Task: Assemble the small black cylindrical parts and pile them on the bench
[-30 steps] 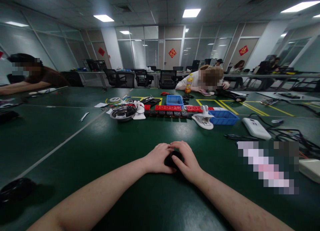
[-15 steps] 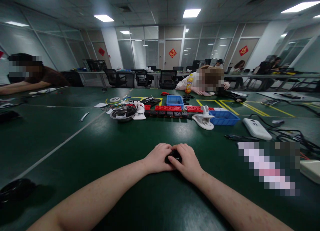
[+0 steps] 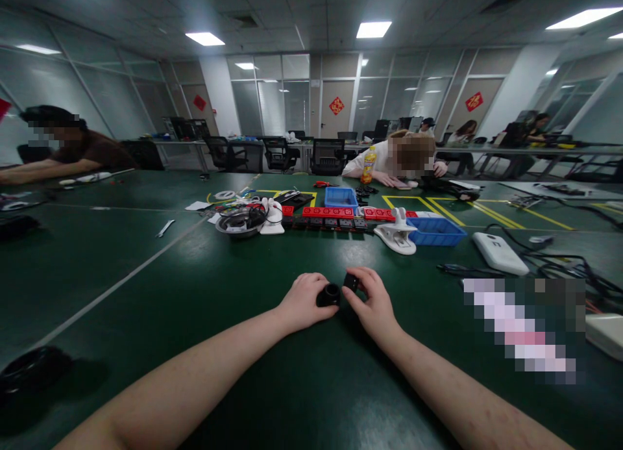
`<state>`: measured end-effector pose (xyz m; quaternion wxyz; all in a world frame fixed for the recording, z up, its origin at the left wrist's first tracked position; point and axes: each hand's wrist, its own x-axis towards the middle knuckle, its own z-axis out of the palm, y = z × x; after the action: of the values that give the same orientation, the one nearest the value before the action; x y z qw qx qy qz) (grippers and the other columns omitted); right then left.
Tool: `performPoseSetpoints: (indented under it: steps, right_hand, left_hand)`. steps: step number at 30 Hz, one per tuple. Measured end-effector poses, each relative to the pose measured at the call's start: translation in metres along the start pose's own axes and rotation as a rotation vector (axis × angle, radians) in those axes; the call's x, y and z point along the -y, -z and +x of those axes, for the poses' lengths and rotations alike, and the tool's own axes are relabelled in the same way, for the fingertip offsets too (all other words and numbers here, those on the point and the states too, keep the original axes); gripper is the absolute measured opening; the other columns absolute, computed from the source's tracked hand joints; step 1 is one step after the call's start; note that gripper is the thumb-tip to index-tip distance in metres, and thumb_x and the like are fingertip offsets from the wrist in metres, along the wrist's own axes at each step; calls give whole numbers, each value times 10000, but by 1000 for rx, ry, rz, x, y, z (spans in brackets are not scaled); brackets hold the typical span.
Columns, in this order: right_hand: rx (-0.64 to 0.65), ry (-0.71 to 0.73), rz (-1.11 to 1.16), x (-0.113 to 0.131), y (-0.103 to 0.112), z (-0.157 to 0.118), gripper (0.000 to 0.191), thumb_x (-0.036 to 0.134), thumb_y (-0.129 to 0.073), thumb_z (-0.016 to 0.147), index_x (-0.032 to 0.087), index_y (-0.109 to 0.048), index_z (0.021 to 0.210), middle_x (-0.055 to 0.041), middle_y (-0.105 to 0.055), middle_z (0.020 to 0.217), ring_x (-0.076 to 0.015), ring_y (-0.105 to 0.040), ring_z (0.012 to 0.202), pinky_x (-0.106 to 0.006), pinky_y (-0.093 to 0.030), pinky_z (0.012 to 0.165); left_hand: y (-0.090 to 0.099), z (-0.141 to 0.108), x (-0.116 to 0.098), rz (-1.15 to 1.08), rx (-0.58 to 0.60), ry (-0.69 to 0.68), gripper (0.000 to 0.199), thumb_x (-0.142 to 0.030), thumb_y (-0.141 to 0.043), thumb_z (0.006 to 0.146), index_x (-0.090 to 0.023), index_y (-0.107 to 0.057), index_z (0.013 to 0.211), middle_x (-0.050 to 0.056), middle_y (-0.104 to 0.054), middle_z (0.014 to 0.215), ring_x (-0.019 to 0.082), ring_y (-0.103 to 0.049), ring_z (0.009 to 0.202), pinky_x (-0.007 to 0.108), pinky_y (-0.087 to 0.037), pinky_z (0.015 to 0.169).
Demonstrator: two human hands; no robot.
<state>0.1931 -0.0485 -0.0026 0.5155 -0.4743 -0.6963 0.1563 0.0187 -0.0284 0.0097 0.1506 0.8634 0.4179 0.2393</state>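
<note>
My left hand [image 3: 304, 300] rests on the green table [image 3: 233, 385] with its fingers curled round a small black round container [image 3: 331, 294]. A ring-shaped opening on the container faces up. Just to the right, my right hand [image 3: 376, 302] pinches a small black cap-like piece [image 3: 350, 281] between thumb and fingers. The two black pieces are apart, with a narrow gap of table between them. My fingers hide part of each, so their exact kind is unclear.
Ahead lie a red-and-black row of blocks [image 3: 328, 217], a white clamp [image 3: 398, 232], blue bins [image 3: 435, 231] and a metal bowl [image 3: 241, 224] of cables. A white device [image 3: 500, 252] lies right; a black coil-like object [image 3: 36, 369] lies left. Two people lean on the table.
My hands have parted. The right hand has lifted the black cap-like piece off the container and moved it right; the left hand keeps the container, its opening now visible.
</note>
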Motion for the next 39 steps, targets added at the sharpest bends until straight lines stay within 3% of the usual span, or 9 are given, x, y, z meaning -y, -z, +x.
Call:
performPoseSetpoints:
  steps: [5, 9, 15, 21, 27, 30, 34, 39]
  right_hand:
    - [3, -21, -40, -4, -2, 2, 133, 212, -534, 685, 209, -402, 682, -44, -513, 832, -215, -509, 857, -350, -431, 748]
    - [64, -53, -104, -6, -2, 2, 148, 163, -500, 646, 210, -363, 611, -35, -488, 786, -203, -492, 793, -337, -420, 719]
    - [119, -107, -200, -8, -5, 0, 171, 128, -484, 596, 199, -423, 740, -31, -485, 805, -203, -486, 771, -344, -428, 705]
    - [156, -121, -247, -8, -5, -1, 326, 174, -526, 652, 175, -467, 972, -74, -517, 980, -225, -509, 942, -385, -421, 845]
    - [190, -132, -295, -2, -3, -2, 338, 183, -522, 711, 138, -500, 1045, -111, -527, 1066, -234, -508, 1015, -385, -407, 896]
    - [207, -137, -319, 0, -2, -3, 346, 193, -518, 735, 123, -502, 1073, -117, -529, 1087, -231, -503, 1037, -374, -398, 915]
    - [240, -125, -348, 2, 0, -4, 361, 198, -519, 746, 116, -500, 1097, -116, -528, 1102, -228, -497, 1052, -362, -385, 934]
    - [271, -100, -372, 4, 1, -5, 348, 190, -516, 743, 130, -515, 1086, -111, -544, 1083, -227, -509, 1032, -373, -389, 925]
  left_hand:
    - [3, 0, 0, -22, -39, 68, 625, -437, -653, 690, -211, -420, 1223, 68, -552, 1078, 260, -486, 1040, 407, -380, 914]
    - [7, 1, -2, -65, -49, 69, 627, -424, -645, 711, -207, -399, 1245, 65, -556, 1087, 241, -496, 1036, 422, -356, 950]
    - [6, 2, -1, -58, 3, 8, 328, -368, -596, 771, -239, -541, 1068, 13, -609, 1060, 202, -527, 1033, 449, -230, 1040]
    - [14, 4, -5, -8, 57, 4, 422, -339, -593, 767, -248, -494, 1167, 31, -603, 1105, 206, -546, 1009, 415, -318, 992]
    - [25, 7, -18, 122, 134, 30, 313, -343, -587, 768, -278, -555, 1073, 12, -637, 1036, 223, -563, 984, 479, -285, 994]
    - [28, 11, -17, 179, 166, 66, 308, -370, -603, 746, -288, -570, 1042, -1, -641, 1036, 224, -570, 981, 429, -338, 962]
    - [41, 16, 9, 260, 189, 182, 315, -398, -599, 730, -304, -583, 1030, -3, -647, 1015, 222, -589, 942, 336, -428, 842]
    - [90, 4, 76, 380, 186, 445, 339, -415, -607, 717, -290, -604, 1032, 30, -635, 1059, 253, -585, 960, 314, -454, 769]
